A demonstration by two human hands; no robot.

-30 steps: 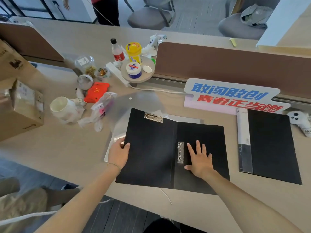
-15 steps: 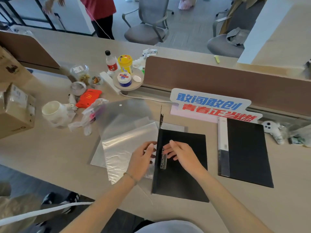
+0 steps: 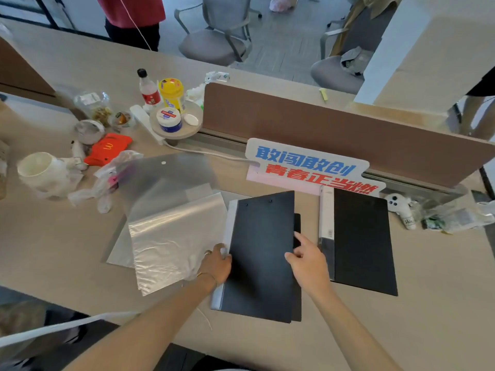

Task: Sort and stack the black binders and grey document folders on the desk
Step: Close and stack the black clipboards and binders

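Observation:
A black binder point(image 3: 261, 253) with a pale spine lies closed on the desk in front of me, its cover slightly askew over the back board. My left hand point(image 3: 216, 263) grips its spine edge. My right hand point(image 3: 308, 263) rests on the cover's right edge, fingers spread, index finger extended. A second black binder point(image 3: 361, 242) lies closed to the right, a small gap apart. Several translucent grey document folders point(image 3: 171, 218) lie overlapped to the left, partly under my left hand.
A brown divider point(image 3: 321, 129) and a blue-and-red sign point(image 3: 308, 167) stand behind the binders. A white mug point(image 3: 40, 170), bottles, jars and plastic bags crowd the left. A white controller point(image 3: 400, 207) and a plastic bag lie at right. A person stands beyond the desk.
The binder lay open a second ago, stood half folded half a second ago, and is now closed. My left hand moved from the folders' side onto the spine.

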